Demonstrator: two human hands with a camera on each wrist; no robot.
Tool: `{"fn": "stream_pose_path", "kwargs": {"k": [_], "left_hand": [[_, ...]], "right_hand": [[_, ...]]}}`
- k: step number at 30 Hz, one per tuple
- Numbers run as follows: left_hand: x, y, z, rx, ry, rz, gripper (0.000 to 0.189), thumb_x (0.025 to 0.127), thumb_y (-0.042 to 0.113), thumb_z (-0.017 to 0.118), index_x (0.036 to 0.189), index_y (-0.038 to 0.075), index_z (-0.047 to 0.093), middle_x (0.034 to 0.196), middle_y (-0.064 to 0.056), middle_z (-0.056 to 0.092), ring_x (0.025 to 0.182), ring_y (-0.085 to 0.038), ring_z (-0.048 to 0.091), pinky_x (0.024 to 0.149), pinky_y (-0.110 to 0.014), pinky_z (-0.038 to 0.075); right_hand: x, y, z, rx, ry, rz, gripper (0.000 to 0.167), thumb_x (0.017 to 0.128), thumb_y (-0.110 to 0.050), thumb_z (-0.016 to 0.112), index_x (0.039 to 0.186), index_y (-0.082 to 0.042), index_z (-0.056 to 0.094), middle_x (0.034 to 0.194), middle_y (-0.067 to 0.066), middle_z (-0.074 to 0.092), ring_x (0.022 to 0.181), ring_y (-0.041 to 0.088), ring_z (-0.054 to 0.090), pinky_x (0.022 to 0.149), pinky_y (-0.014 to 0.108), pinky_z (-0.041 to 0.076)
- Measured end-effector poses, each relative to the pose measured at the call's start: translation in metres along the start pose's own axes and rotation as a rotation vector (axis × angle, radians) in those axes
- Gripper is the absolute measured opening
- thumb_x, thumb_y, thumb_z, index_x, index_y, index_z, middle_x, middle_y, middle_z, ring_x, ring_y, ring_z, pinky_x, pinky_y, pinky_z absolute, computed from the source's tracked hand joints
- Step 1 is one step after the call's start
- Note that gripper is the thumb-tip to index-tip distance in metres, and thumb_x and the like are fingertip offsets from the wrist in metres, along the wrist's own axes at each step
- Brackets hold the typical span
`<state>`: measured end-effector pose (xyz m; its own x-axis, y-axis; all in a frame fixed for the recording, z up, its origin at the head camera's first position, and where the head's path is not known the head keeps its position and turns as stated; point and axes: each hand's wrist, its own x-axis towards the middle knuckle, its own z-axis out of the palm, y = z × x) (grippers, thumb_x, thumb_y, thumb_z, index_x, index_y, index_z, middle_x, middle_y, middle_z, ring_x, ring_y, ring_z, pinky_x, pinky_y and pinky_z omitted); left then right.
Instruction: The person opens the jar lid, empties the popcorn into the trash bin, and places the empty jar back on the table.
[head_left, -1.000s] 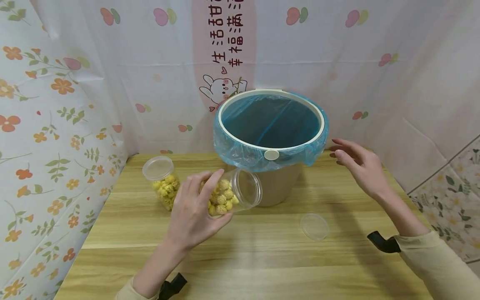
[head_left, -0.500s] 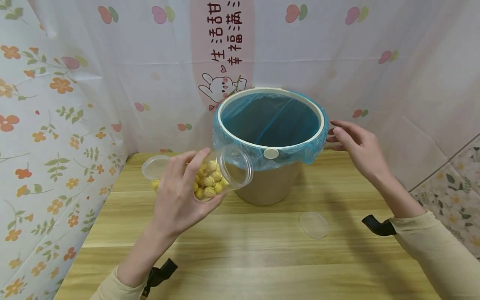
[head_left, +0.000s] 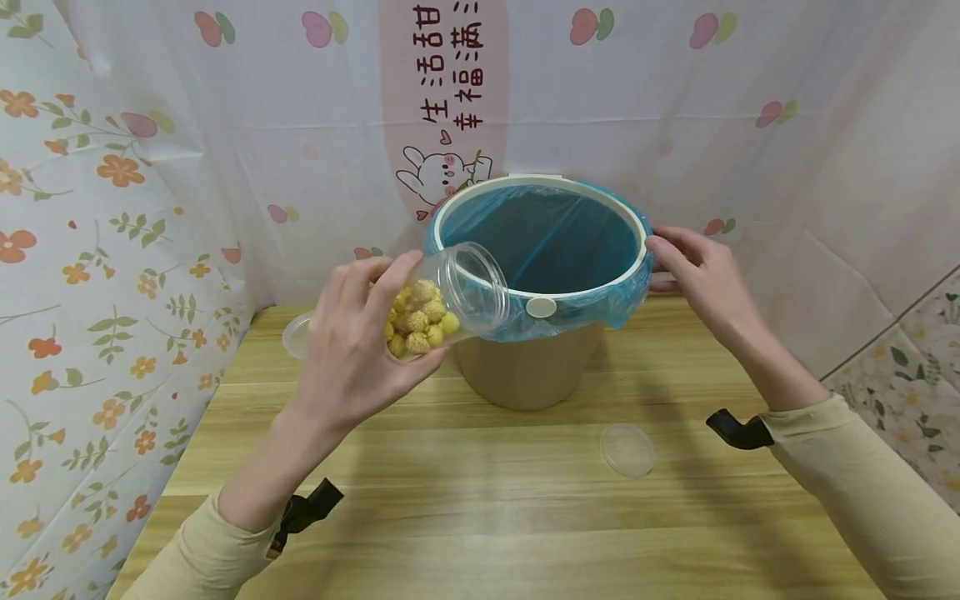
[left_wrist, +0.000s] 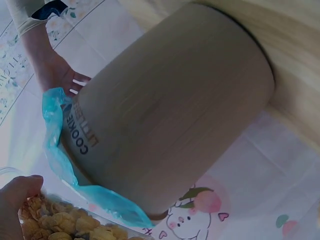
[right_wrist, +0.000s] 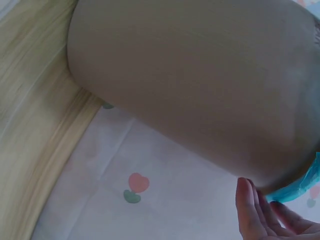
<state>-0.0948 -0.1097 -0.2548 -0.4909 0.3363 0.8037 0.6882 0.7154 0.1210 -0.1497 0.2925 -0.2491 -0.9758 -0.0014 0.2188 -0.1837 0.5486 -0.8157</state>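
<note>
Left hand [head_left: 337, 333], tilted clear jar [head_left: 452, 293] of yellow balls [head_left: 426, 323], bin [head_left: 525, 371] with blue bag [head_left: 600, 310], lid [head_left: 627, 450], right hand [head_left: 701, 271].
Left of centre: fingers and thumb curled round the jar, its mouth facing right, near the bin's rim. Centre: bin, upright on wooden table [head_left: 480, 525]. Lower right of centre: lid, flat. Right: other hand, fingers loosely spread, touching the bin's right edge.

A yellow wood-grain tabletop [head_left: 487, 517] is being backed by rabbit-printed white cloth [head_left: 558, 104]. Orange-flowered white cloth [head_left: 90, 283] is being seen leftward.
</note>
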Motion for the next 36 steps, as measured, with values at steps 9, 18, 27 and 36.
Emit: {"fn": "stream_pose_path", "kwargs": {"k": [9,18,27,36], "left_hand": [[0.030,-0.009,-0.002,0.026,-0.038,0.017,0.085,0.074,0.041,0.086,0.146,0.016,0.048,0.120,-0.014,0.059,0.104,-0.033,0.051,0.081,-0.045,0.049],[0.062,-0.020,0.002,0.043,-0.068,0.030,0.084,0.075,0.044,0.086,0.144,0.014,0.049,0.118,-0.015,0.058,0.101,-0.033,0.050,0.074,-0.043,0.046],[0.086,-0.028,0.009,0.075,-0.125,0.032,0.085,0.076,0.042,0.085,0.148,0.018,0.047,0.116,-0.015,0.057,0.105,-0.032,0.050,0.080,-0.045,0.045],[0.117,-0.029,0.014,0.129,-0.248,0.032,0.087,0.078,0.045,0.083,0.151,0.023,0.042,0.124,-0.013,0.056,0.114,-0.031,0.051,0.089,-0.046,0.049]], "right_hand": [[0.009,-0.008,0.005,-0.034,-0.053,0.070,0.069,0.099,-0.059,0.055,0.151,-0.015,0.050,0.133,0.010,0.062,0.090,-0.005,0.070,0.077,0.014,0.058],[0.014,-0.006,0.010,-0.052,-0.063,0.088,0.070,0.098,-0.060,0.056,0.146,-0.009,0.053,0.121,0.006,0.063,0.089,-0.006,0.066,0.076,0.015,0.058],[0.012,-0.004,0.015,-0.016,-0.070,0.089,0.070,0.100,-0.060,0.053,0.149,-0.010,0.050,0.134,0.016,0.060,0.090,-0.007,0.067,0.076,0.021,0.061],[0.009,-0.004,0.017,-0.004,-0.058,0.099,0.071,0.100,-0.061,0.051,0.152,-0.013,0.047,0.138,0.017,0.059,0.092,-0.007,0.066,0.074,0.018,0.060]]}}
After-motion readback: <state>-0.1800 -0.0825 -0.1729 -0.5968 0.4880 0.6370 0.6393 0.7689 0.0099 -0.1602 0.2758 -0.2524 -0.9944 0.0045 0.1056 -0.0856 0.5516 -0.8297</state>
